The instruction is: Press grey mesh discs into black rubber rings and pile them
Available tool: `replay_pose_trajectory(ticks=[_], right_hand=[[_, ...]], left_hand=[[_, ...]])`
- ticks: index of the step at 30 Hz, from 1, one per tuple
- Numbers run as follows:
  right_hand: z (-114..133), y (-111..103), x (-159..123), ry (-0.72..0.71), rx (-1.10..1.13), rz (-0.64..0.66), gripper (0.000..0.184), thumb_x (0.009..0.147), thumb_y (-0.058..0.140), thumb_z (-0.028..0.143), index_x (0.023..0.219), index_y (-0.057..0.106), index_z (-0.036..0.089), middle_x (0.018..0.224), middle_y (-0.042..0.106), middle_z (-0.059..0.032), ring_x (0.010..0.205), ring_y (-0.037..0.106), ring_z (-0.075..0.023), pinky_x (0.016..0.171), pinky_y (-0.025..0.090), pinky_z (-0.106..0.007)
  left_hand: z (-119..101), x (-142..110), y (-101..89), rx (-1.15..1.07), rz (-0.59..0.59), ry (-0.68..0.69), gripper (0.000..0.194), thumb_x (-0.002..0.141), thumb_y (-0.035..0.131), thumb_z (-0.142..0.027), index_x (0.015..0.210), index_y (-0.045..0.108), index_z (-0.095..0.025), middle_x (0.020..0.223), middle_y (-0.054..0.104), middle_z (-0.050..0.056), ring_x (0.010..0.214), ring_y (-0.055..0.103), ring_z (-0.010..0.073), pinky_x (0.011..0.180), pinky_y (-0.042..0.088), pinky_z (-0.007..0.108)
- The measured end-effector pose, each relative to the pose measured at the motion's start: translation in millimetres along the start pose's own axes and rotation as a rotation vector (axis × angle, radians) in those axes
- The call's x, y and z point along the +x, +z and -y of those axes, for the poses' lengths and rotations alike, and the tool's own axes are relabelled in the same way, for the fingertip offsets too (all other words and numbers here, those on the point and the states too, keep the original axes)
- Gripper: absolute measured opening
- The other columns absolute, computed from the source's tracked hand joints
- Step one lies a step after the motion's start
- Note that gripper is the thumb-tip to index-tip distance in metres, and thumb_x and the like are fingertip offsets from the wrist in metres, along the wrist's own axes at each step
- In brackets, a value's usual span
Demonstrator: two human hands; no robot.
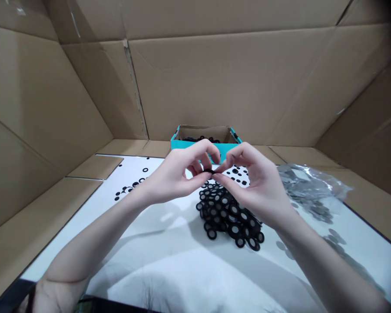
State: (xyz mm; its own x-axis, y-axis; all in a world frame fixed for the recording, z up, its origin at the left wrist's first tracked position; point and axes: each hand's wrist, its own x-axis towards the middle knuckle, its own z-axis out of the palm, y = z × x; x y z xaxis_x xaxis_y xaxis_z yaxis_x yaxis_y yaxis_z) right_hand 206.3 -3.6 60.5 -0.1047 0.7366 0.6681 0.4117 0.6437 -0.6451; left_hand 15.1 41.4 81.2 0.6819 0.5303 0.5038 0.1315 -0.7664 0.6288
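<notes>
Inspection finds my left grip (179,174) and right grip (256,184) pressed together, equally near and pinching one small black ring (208,171) between them. It sits above the heap of black rings (226,213) on the tabletop (143,256); its axis is hidden.

Flat black pale-centred rings (230,217) lie in an overlapping heap.

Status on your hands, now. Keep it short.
Left hand and right hand pinching small black ring at fingertips. Pile of black rings directly below. Teal box beyond, nothing blocking.
</notes>
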Motion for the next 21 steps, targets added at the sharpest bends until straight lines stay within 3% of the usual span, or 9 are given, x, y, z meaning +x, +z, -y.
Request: replay_pose_trajectory(ticks=[8, 16, 21], right_hand=[[-2.2, 3.6, -4.4, -0.045, -0.111, -0.022, 0.023, 0.083, 0.065, 0.011, 0.085, 0.048, 0.026, 0.083, 0.063, 0.0007, 0.082, 0.062, -0.0209, 0.079, 0.047, -0.041], [0.8, 3.7, -0.6, -0.031, -0.132, 0.006, 0.026, 0.082, 0.064, 0.011, 0.091, 0.045, 0.027, 0.083, 0.064, 0.0034, 0.081, 0.072, -0.0207, 0.081, 0.047, -0.041], [-1.7, 10.5, -5.9, -0.154, -0.250, -0.083, 0.028, 0.079, 0.063, 0.009, 0.088, 0.044, 0.027, 0.079, 0.062, 0.0029, 0.078, 0.068, -0.0225, 0.077, 0.046, -0.044]], left_hand=[[-1.6, 0.3, -1.9, 0.004, 0.000, -0.036, 0.020, 0.085, 0.059, -0.009, 0.101, 0.055, -0.020, 0.094, 0.063, 0.000, 0.069, 0.060, 0.0077, 0.063, 0.053, 0.021], [-9.6, -0.7, 1.6, 0.238, 0.016, 0.002, 0.027, 0.086, 0.054, -0.002, 0.105, 0.051, -0.021, 0.077, 0.063, -0.005, 0.065, 0.059, 0.0084, 0.061, 0.046, 0.021], [-9.6, -1.2, -0.8, 0.289, 0.086, -0.053, 0.026, 0.085, 0.055, -0.003, 0.104, 0.051, -0.021, 0.076, 0.065, -0.006, 0.063, 0.059, 0.0088, 0.058, 0.044, 0.021]])
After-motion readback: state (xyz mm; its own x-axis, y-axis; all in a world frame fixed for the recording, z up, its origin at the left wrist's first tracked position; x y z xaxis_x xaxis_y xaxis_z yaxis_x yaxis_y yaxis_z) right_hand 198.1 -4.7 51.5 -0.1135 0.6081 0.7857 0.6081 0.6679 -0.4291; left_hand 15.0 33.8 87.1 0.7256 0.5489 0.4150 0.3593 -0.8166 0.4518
